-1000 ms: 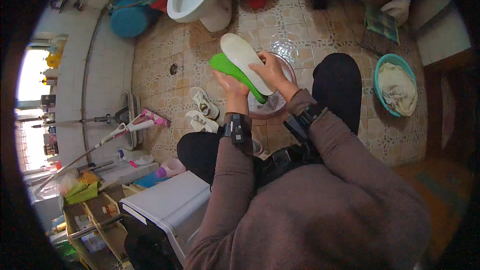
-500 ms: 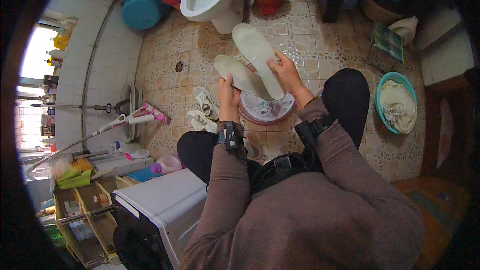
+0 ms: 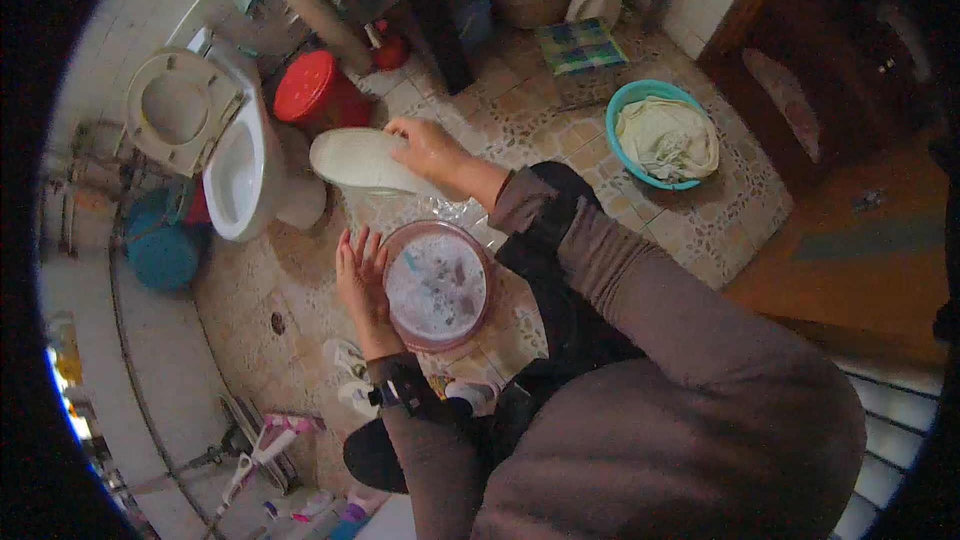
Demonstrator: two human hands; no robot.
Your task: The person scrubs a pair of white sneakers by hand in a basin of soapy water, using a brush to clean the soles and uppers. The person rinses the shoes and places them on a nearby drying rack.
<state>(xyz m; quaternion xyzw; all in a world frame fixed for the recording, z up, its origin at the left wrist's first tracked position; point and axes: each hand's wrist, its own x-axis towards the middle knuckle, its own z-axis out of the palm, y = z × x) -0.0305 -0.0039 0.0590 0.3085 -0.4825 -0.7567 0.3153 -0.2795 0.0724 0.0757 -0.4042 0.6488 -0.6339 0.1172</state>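
My right hand point(image 3: 432, 152) grips a pale shoe insole point(image 3: 352, 158) by one end, thumb and fingers closed over its edge. It is held above the floor, just beyond the basin. Whether the second insole lies stacked under it, I cannot tell. My left hand point(image 3: 362, 280) is raised by the basin's left edge with fingers spread and nothing in it. Between my knees, the round pinkish-brown basin point(image 3: 489, 290) holds foamy, cloudy water point(image 3: 438, 285) with something light blue showing in it. A pair of white shoes point(image 3: 352, 390) rests on the floor left of my left wrist, partly hidden.
A toilet point(image 3: 240, 175) with its lid raised stands at the far left, beside a red lidded bucket point(image 3: 318, 92). On the right is a turquoise basin point(image 3: 614, 135) of pale cloth. A folding stool point(image 3: 582, 46) with a checked seat stands behind it. A pink-headed mop point(image 3: 290, 423) leans lower left.
The view has turned to the right. My left hand has let go of its insole and opened. My right hand still holds an insole, now lying more level.
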